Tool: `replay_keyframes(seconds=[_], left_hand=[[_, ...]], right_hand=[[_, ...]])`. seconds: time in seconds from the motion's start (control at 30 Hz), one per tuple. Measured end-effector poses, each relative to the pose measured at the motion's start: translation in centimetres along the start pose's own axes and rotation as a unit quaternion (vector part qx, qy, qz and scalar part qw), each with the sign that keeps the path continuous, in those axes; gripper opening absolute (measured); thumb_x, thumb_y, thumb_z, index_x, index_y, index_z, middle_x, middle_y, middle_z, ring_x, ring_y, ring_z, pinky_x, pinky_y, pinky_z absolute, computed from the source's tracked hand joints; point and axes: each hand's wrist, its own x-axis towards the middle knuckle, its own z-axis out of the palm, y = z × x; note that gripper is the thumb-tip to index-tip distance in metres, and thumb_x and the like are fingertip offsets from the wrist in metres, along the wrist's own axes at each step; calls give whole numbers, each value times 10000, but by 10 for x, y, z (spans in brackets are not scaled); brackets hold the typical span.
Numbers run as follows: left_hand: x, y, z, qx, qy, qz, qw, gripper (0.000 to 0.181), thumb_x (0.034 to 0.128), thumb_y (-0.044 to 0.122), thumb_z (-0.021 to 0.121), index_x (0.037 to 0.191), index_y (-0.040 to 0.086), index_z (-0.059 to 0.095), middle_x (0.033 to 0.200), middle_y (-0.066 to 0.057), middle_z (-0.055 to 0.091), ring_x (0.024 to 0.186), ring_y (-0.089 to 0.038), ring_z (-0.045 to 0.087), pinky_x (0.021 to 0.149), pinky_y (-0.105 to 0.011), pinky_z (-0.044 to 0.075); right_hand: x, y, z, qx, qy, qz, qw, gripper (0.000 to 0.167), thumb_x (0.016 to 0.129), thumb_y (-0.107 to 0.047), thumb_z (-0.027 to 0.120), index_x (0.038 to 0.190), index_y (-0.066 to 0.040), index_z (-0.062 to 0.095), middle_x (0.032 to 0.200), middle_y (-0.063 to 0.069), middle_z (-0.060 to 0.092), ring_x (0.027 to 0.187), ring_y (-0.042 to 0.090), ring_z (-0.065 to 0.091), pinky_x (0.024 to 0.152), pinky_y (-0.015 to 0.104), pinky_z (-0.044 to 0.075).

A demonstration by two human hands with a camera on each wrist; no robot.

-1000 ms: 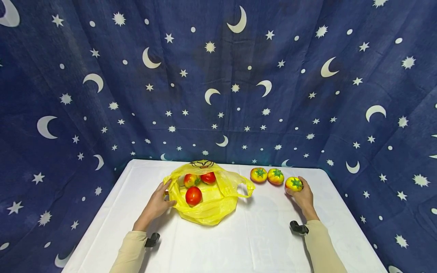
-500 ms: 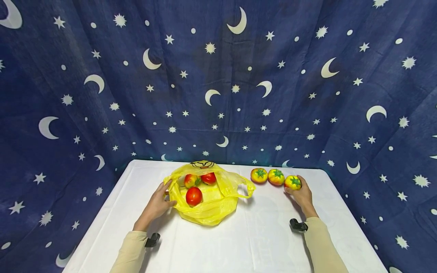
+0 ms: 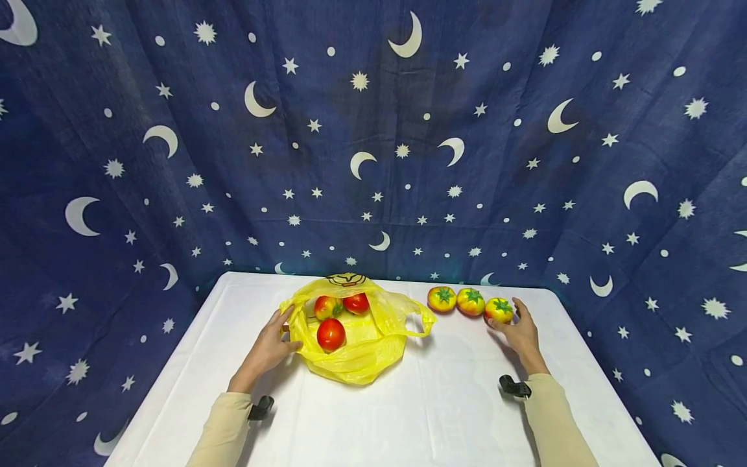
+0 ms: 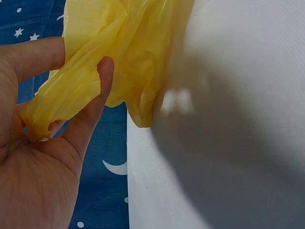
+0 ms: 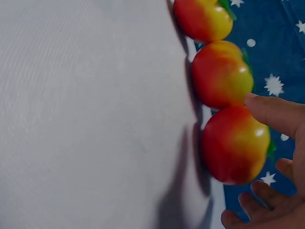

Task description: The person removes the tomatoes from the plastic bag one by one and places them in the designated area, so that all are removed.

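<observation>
A yellow plastic bag [image 3: 362,360] lies with its mouth spread, holding a red tomato [image 3: 331,335] and two more red or red-yellow fruits [image 3: 328,307]. My left hand [image 3: 268,349] grips the bag's left edge; in the left wrist view, yellow film [image 4: 81,86] runs across the palm of the left hand [image 4: 38,176], between thumb and fingers. On the right, three red-yellow fruits with green leaves stand in a row. Around the rightmost fruit [image 3: 498,311] my right hand [image 3: 522,336] is spread, its fingers apart from the fruit [image 5: 234,145] in the right wrist view.
The row's other fruits [image 3: 441,299] [image 3: 470,301] stand near the back edge of the white table [image 3: 443,402]. A bag handle loop [image 3: 428,324] reaches toward them. Behind the table hangs a blue curtain [image 3: 327,162] with moons and stars.
The rightmost fruit has moved left, up against the row. My right hand has let go of it and its fingers have spread. The left hand and the bag have stayed in place.
</observation>
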Motion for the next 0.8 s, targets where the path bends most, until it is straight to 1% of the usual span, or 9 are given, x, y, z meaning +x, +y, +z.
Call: replay_keyframes(seconds=[0.1, 0.17, 0.23, 0.33, 0.43, 0.57, 0.8], left_hand=[[1, 0, 0, -19, 7, 66, 10000, 873, 792, 88, 754, 1539, 65, 303, 1584, -259, 228, 1203, -398, 569, 994, -521, 494], [1, 0, 1, -42, 13, 98, 9999, 873, 789, 86, 755, 1538, 65, 307, 1580, -254, 240, 1201, -397, 570, 990, -519, 496], [2, 0, 1, -60, 18, 140, 9999, 873, 787, 83, 756, 1537, 62, 309, 1574, -247, 254, 1200, -397, 573, 988, -515, 499], [2, -1, 2, -86, 8, 118, 9999, 878, 788, 79, 755, 1540, 67, 303, 1563, -221, 280, 1203, -388, 573, 1008, -524, 485], [1, -2, 4, -121, 1, 61, 9999, 881, 792, 78, 751, 1546, 77, 294, 1569, -217, 271, 1209, -385, 570, 1046, -545, 451], [-1, -2, 4, -98, 11, 72, 9999, 878, 796, 81, 752, 1545, 74, 294, 1570, -220, 270, 1204, -381, 567, 1042, -547, 450], [0, 1, 2, -32, 52, 222, 9997, 872, 789, 78, 758, 1534, 44, 306, 1564, -243, 271, 1185, -389, 577, 1000, -527, 483]], right_hand=[[-6, -6, -5, 118, 138, -190, 9997, 926, 855, -188, 737, 1583, -142, 165, 1613, 247, 186, 1477, 454, 190, 1190, 622, 167], [-10, -12, -8, 222, 251, -357, 9988, 901, 854, -170, 733, 1577, -145, 197, 1616, 225, 207, 1479, 431, 215, 1193, 592, 207], [-14, -21, -11, 368, 365, -524, 9973, 883, 851, -157, 740, 1570, -145, 228, 1619, 198, 226, 1484, 403, 230, 1195, 556, 241], [-20, -35, -14, 567, 496, -797, 9940, 852, 857, -169, 746, 1559, -144, 265, 1620, 161, 248, 1492, 359, 244, 1195, 513, 271], [-27, -51, -16, 871, 545, -1022, 9894, 832, 852, -181, 761, 1546, -147, 301, 1614, 135, 275, 1493, 327, 257, 1195, 503, 276], [-41, -71, -16, 1203, 516, -1191, 9842, 799, 853, -165, 760, 1531, -165, 336, 1604, 97, 306, 1485, 287, 288, 1193, 474, 293], [-66, -102, -12, 1455, 412, -1509, 9769, 740, 865, -130, 743, 1506, -134, 373, 1577, 74, 347, 1459, 256, 326, 1185, 448, 316]])
